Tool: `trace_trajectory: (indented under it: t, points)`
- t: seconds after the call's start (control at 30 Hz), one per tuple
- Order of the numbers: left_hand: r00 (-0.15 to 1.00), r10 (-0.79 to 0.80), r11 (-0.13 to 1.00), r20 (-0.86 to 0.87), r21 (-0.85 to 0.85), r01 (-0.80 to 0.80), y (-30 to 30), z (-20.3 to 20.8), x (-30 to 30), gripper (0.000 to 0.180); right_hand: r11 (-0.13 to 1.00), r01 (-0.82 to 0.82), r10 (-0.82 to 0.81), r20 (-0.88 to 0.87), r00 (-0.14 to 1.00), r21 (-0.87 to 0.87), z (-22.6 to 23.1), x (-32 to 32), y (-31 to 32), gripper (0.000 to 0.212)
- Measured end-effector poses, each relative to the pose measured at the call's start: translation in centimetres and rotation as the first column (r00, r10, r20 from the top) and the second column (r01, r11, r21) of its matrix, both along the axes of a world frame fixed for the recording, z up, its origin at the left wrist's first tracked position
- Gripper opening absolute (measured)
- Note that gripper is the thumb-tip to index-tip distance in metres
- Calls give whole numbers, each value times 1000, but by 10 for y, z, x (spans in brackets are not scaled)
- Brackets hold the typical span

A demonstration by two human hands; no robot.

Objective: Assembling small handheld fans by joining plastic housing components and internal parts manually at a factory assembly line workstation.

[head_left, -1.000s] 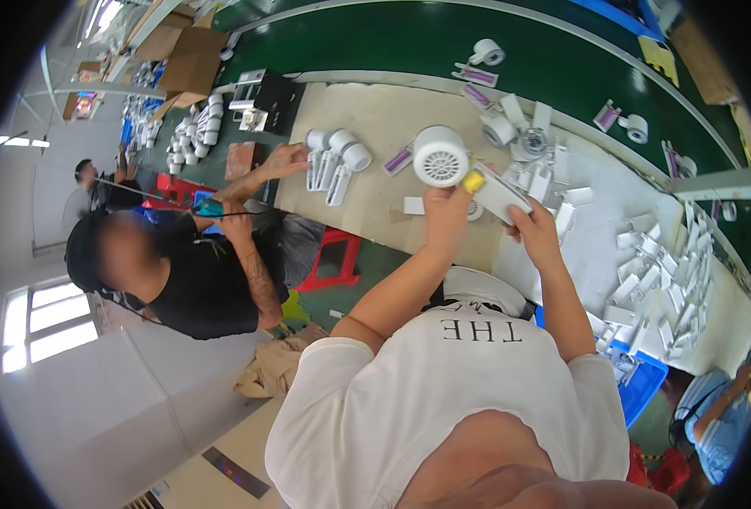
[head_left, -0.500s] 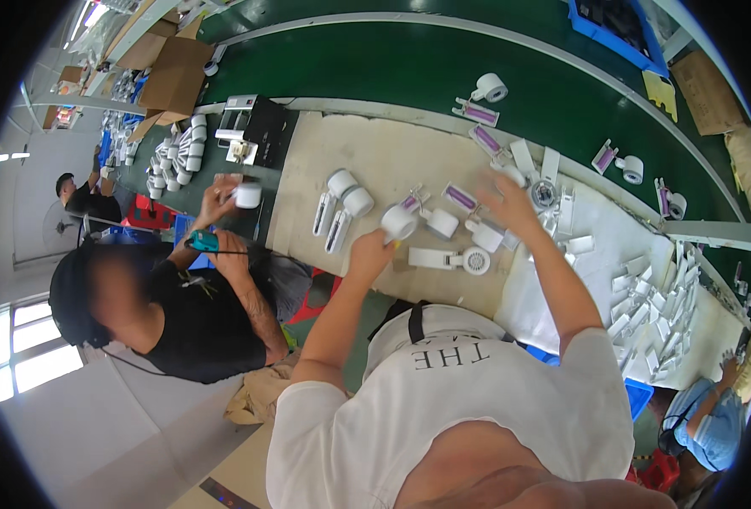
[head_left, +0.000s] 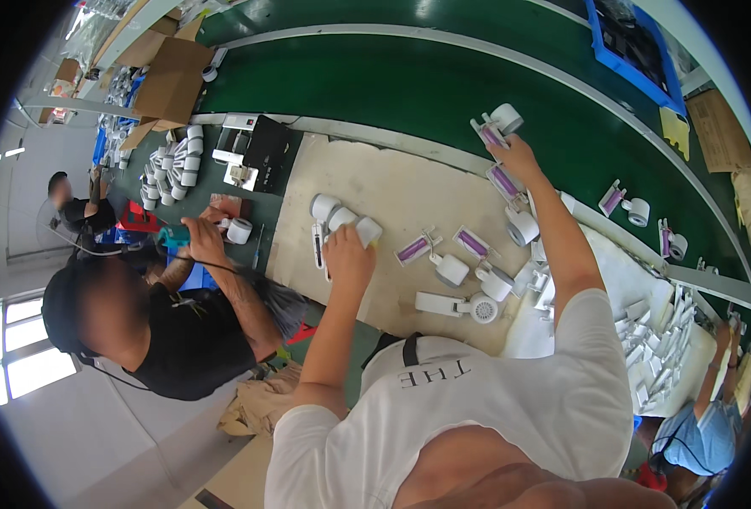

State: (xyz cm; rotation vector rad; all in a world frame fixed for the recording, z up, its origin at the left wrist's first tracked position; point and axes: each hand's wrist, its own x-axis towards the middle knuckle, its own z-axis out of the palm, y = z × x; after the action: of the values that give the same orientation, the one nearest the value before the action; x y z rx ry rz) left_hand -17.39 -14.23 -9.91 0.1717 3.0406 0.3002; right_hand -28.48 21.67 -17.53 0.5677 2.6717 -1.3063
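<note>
At the left part of the bench, my left hand (head_left: 348, 259) is closed around a white handheld fan (head_left: 368, 229). Two more white fans (head_left: 325, 206) lie against it, their handles pointing toward me. My right arm stretches far forward to the green conveyor belt. There, my right hand (head_left: 518, 159) has its fingers closed on an opened fan (head_left: 491, 134) with a purple cylinder in its handle. Several opened fans with purple cylinders (head_left: 475, 243) lie mid-bench. Nearer me is a fan with a round grille (head_left: 483, 308). My fingertips are partly hidden.
On my left a person in black holds a teal power screwdriver (head_left: 174, 237) and works on a white fan (head_left: 238, 231). A black-and-white machine (head_left: 252, 153) stands beyond. White handle shells (head_left: 659, 339) are heaped at right. More fans (head_left: 636, 212) sit on the belt (head_left: 375, 76).
My left hand has moved left with its fan, setting it beside the other two. My right hand has gone from open above the bench forward to the opened fan on the belt.
</note>
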Motion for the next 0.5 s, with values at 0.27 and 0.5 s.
trace_trajectory:
  t: [0.27, 0.5]
  points:
    - [779, -259, -266, 571, 734, -625, 110, 8, 33, 30, 887, -146, 115, -96, 989, -437, 114, 185, -101, 43]
    - [870, -243, -326, 430, 808, -490, 141, 59, 106, 17, 975, -210, 206, -74, 976, -66, 151, 272, -103, 39]
